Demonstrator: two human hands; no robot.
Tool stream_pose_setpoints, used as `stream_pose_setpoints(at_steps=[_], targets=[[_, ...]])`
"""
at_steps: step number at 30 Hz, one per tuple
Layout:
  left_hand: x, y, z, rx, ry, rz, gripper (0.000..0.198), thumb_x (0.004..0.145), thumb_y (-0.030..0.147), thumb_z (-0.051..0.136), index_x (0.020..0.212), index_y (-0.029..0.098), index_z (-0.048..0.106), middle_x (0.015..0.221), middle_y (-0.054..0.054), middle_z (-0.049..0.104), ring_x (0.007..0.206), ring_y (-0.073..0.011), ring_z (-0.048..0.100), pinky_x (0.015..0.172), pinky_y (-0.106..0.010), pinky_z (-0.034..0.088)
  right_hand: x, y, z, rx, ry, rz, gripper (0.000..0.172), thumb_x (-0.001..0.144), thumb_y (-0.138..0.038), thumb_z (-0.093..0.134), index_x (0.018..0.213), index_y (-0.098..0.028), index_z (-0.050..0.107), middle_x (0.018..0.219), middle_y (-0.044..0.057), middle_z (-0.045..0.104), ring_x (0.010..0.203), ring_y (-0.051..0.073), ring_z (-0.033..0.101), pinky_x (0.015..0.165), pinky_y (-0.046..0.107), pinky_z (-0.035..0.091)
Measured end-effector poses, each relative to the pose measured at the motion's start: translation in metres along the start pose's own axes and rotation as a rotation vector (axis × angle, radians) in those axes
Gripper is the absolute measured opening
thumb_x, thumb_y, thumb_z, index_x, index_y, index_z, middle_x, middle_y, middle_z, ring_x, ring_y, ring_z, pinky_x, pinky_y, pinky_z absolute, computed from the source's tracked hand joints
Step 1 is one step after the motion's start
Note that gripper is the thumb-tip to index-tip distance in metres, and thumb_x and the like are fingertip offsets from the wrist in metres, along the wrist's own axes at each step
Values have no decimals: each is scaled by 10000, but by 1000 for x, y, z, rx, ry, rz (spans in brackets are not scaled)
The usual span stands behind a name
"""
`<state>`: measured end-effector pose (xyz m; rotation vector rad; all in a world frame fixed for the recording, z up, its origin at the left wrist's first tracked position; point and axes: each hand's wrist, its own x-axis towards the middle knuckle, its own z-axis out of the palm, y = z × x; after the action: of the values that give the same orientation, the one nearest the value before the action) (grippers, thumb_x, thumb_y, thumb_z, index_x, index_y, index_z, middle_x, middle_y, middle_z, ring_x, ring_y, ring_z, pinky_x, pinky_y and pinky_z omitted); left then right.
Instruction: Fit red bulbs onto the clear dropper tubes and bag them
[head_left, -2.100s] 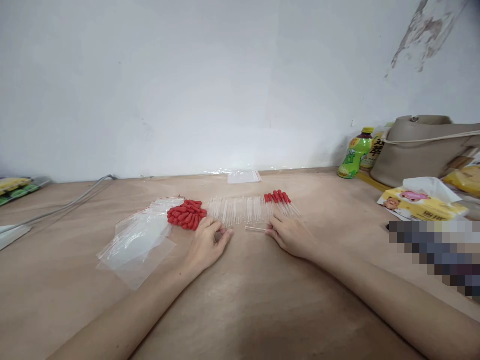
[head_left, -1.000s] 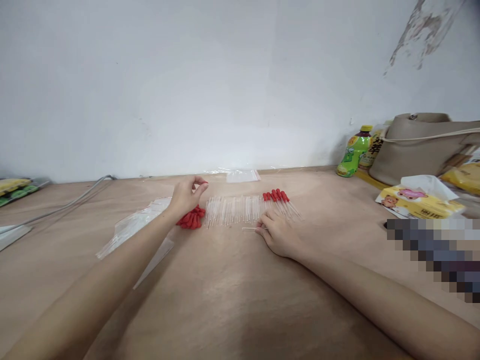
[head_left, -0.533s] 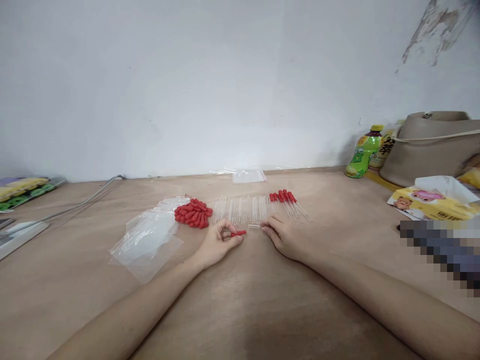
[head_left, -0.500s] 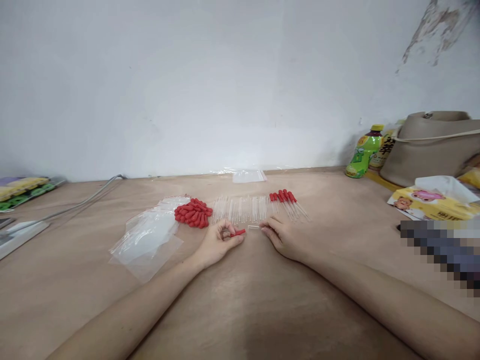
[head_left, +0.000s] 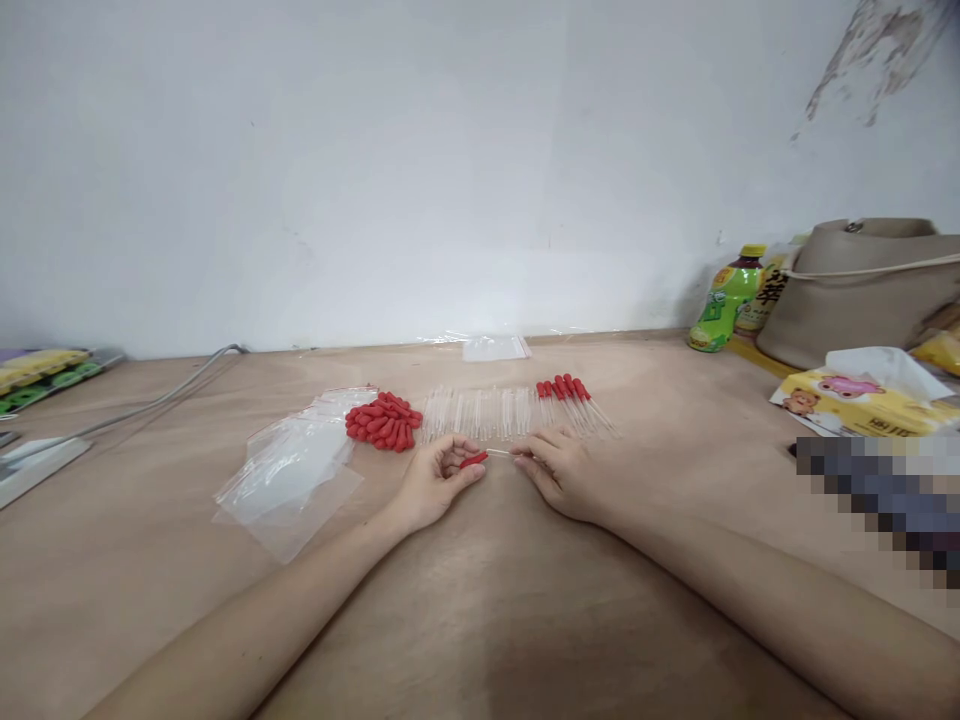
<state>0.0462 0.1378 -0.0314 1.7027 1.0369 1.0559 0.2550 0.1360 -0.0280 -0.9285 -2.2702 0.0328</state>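
My left hand (head_left: 436, 482) pinches a red rubber dropper bulb (head_left: 474, 460) between thumb and fingers. Facing it, my right hand (head_left: 559, 470) is closed on a clear glass dropper tube (head_left: 499, 452), whose end meets the bulb's mouth; how deep it sits inside I cannot tell. Beyond my left hand lies a heap of red bulbs (head_left: 384, 421). A row of bare clear tubes (head_left: 480, 412) stretches behind both hands. Several droppers with red bulbs fitted (head_left: 570, 392) lie at the row's right end.
Clear zip bags (head_left: 289, 490) are fanned out at left, with another bag (head_left: 495, 348) by the wall. A grey cable (head_left: 165, 398) crosses the far left. At right stand a green bottle (head_left: 726, 305), a beige bag (head_left: 847, 295) and a yellow tissue pack (head_left: 855, 395).
The gap between tube and bulb has closed: my right hand has brought the tube left to the bulb's mouth. The bulb is now tilted slightly in my left fingers.
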Motion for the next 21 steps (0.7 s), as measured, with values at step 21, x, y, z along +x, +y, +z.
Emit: stream_pose_setpoints(at_steps=[21], targets=[[-8, 6, -1, 341, -101, 114, 181, 783, 316, 546, 804, 171, 654, 661, -7, 614, 573, -117, 541, 544, -220, 437, 2, 3, -4, -21, -118, -32, 192, 851, -227, 455, 867, -221, 646, 766, 8, 616, 679, 111, 516, 709, 302, 263]])
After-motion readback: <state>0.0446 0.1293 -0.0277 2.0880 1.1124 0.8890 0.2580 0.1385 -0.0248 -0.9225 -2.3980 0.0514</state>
